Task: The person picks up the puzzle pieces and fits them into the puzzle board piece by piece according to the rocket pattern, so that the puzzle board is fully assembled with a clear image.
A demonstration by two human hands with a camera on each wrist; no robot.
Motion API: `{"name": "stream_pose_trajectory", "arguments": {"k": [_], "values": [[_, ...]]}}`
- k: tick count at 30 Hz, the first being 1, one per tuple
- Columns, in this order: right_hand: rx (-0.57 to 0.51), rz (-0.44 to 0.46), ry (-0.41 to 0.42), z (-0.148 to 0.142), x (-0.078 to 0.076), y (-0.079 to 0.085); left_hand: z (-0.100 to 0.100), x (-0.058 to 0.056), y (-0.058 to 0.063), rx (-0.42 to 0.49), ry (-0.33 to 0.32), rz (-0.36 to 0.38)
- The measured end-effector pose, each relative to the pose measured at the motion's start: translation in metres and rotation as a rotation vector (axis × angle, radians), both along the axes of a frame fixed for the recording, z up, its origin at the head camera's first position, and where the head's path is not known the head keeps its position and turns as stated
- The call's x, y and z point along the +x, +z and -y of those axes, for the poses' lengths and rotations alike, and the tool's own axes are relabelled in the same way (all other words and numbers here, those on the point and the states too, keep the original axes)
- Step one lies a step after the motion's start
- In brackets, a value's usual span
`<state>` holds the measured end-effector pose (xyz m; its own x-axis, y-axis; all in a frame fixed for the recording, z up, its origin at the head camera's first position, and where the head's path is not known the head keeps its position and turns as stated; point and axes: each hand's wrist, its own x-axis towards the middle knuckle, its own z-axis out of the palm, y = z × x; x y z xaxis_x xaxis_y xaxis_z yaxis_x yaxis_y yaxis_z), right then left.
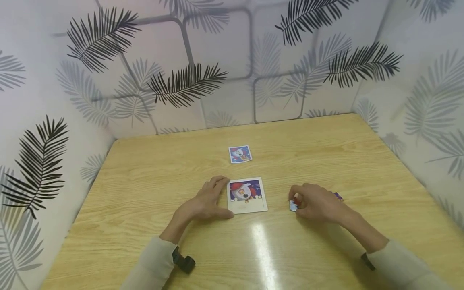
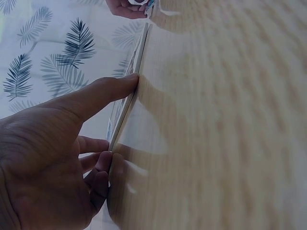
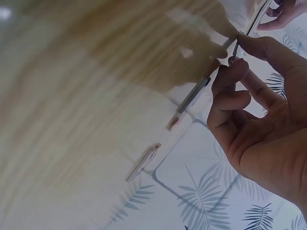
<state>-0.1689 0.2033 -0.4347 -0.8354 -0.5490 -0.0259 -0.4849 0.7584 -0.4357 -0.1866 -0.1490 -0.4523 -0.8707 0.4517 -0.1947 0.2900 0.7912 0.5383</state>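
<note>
A square jigsaw puzzle board (image 1: 247, 207) with a pale frame lies on the table. Its upper part shows a white cartoon character on dark blue, while the lower part is bare. My left hand (image 1: 209, 201) rests along the board's left side, thumb near the lower corner and fingertips at the upper one. In the left wrist view the thumb (image 2: 108, 93) touches the board's edge. To the right of the board, my right hand (image 1: 319, 201) pinches a light blue and red puzzle piece (image 1: 293, 206) between thumb and fingers, close to the tabletop.
Behind the board lies a small square picture card (image 1: 240, 154) with a similar character. A purple puzzle piece (image 1: 338, 196) shows past my right hand. The right wrist view has loose pieces (image 3: 144, 162) on the table (image 1: 163, 161). Leaf-patterned walls (image 1: 224, 96) border the table.
</note>
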Motion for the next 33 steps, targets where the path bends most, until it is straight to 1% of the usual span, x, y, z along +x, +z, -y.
{"name": "stream_pose_trajectory", "arguments": {"k": [3,9,13,20,25,33], "values": [[-0.023,0.020,-0.008,0.000,-0.004,0.000,0.001,-0.001,-0.001,0.001,-0.005,-0.007],[-0.177,0.086,-0.021,0.005,-0.011,0.004,0.000,-0.001,0.000,-0.001,-0.001,-0.003],[-0.241,0.120,-0.050,0.009,-0.013,0.008,0.000,0.000,0.002,-0.005,-0.001,0.000],[-0.294,0.174,-0.074,0.017,-0.015,0.013,0.001,0.000,0.001,0.000,-0.003,0.001],[-0.324,0.184,-0.059,0.022,-0.017,0.016,0.001,0.000,0.002,-0.001,0.001,-0.002],[-0.333,0.190,-0.051,0.032,-0.019,0.015,0.000,0.000,0.001,0.001,-0.002,0.001]]}}
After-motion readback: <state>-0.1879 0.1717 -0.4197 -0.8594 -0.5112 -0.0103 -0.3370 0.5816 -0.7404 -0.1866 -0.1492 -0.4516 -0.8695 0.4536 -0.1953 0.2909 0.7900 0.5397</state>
